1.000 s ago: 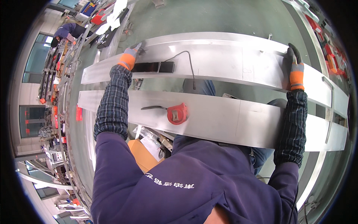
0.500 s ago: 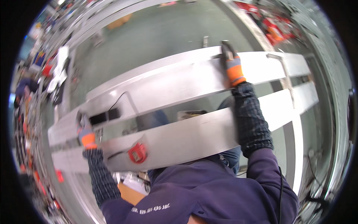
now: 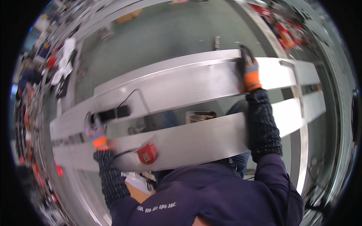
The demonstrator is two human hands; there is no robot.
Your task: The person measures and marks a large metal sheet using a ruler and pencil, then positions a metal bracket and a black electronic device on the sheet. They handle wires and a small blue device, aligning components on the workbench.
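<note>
Far panel, head view point(image 3: 181, 83): lying crosswise ahead of the body, beyond the near panel point(image 3: 200, 139), with a narrow gap between.
Panel feel: smooth, pale metal; probably stiff along the length, awkward more than heavy for two arms, slippery under a dry glove.
Panel risk: likely easy to scratch or dent; edges perhaps sharp.
Panel hold: best taken by the long edges, well apart, for balance.
Right grip point(image 3: 249, 71): laid across the far panel, right of its middle, dark fingertips reaching over the far edge; whether curled underneath, cannot tell.
Left grip point(image 3: 96, 132): near the left end, at the panel's near side, just beside the black bar point(image 3: 120, 112); blurred, so cannot tell how wide or whether closed on anything.
Black bar: lying loose-looking on the far panel, probably prone to sliding with any tilt.
Tape measure point(image 3: 146, 153): red, resting on the near panel, apart from both gloves.
</note>
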